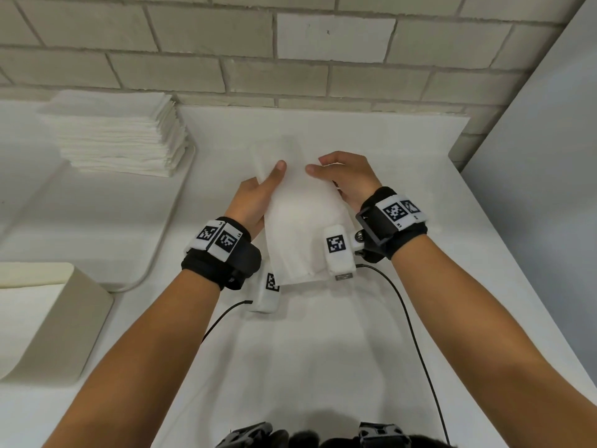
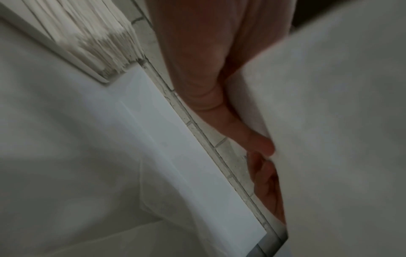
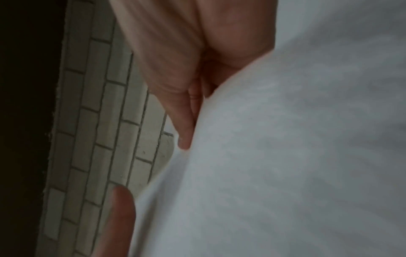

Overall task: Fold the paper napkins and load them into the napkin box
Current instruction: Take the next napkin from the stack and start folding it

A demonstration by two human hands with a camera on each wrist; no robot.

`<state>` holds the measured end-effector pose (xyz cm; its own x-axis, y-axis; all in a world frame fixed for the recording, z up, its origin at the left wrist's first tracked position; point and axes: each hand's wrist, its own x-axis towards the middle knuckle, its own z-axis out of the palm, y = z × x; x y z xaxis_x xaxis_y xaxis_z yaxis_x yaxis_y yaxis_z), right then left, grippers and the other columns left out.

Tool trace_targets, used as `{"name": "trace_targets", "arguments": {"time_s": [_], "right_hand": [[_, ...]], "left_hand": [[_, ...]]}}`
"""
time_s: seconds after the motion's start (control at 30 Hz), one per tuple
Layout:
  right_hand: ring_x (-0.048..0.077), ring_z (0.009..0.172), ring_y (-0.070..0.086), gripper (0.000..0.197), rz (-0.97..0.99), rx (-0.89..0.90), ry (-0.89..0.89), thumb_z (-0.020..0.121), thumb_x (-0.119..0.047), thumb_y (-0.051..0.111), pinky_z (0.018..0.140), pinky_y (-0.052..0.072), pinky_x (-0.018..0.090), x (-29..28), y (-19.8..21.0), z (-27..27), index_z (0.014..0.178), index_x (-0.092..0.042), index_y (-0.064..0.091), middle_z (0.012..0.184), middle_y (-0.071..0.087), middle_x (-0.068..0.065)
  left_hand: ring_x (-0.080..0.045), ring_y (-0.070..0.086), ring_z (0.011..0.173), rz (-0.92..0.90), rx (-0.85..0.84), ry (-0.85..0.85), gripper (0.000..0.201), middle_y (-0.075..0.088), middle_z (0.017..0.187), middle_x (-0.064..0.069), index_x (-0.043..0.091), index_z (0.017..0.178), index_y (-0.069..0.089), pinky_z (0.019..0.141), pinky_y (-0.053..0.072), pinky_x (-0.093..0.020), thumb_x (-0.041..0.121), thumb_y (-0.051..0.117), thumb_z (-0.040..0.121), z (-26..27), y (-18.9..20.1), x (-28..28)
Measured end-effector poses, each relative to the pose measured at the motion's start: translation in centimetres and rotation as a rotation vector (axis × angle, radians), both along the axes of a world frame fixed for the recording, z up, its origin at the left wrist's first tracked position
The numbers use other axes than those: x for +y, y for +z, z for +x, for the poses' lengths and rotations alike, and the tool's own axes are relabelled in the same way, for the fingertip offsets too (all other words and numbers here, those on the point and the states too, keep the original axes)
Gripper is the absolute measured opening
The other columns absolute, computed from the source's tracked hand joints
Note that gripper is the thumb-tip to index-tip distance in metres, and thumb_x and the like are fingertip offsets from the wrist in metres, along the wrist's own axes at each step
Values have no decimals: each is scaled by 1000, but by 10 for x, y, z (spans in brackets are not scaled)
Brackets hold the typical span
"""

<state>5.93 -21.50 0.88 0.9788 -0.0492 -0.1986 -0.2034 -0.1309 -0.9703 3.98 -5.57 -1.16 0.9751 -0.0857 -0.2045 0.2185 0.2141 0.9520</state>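
Note:
A white folded paper napkin is held up above the white table, between both hands. My left hand grips its left edge, thumb on top and fingers underneath. My right hand pinches its right edge near the far corner. In the left wrist view the napkin fills the right side, with the fingers against its edge. The right wrist view shows the napkin and one fingertip on its edge. The beige napkin box stands at the near left.
A tall stack of white napkins sits at the back left on a white tray; the stack also shows in the left wrist view. A brick wall runs behind, and a grey panel closes the right.

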Motion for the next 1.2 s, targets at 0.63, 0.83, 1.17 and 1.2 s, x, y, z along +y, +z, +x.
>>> {"name": "trace_targets", "arguments": {"time_s": [0.63, 0.83, 1.17, 1.2], "right_hand": [[15, 78, 61, 11, 114, 59, -19, 85, -20, 67, 67, 53, 27, 14, -1, -6, 84, -14, 59, 94, 64, 4], [17, 77, 61, 9, 106, 3, -37, 86, -19, 66, 68, 54, 27, 2, -4, -8, 81, -14, 62, 89, 65, 4], [16, 72, 62, 8, 146, -31, 22, 81, -11, 71, 70, 53, 29, 3, -8, -8, 77, -12, 64, 81, 66, 3], [18, 74, 61, 10, 114, -32, 26, 80, -11, 72, 73, 53, 31, 10, -12, -7, 74, -13, 64, 80, 65, 4]], "left_hand": [[-21, 64, 102, 89, -20, 161, 41, 67, 103, -2, 16, 101, 59, 96, 49, -38, 50, 36, 97, 6, -6, 7], [-22, 64, 105, -12, 22, 211, 37, 66, 114, -9, 16, 98, 60, 96, 49, -36, 45, 37, 98, 9, -4, 16], [-20, 66, 102, -72, 34, 231, 42, 67, 114, -8, 12, 108, 62, 96, 50, -39, 48, 45, 95, 13, -7, 16], [-21, 67, 101, -66, 25, 207, 47, 67, 114, -9, 9, 114, 61, 94, 51, -38, 49, 46, 93, 13, -7, 13]]}}
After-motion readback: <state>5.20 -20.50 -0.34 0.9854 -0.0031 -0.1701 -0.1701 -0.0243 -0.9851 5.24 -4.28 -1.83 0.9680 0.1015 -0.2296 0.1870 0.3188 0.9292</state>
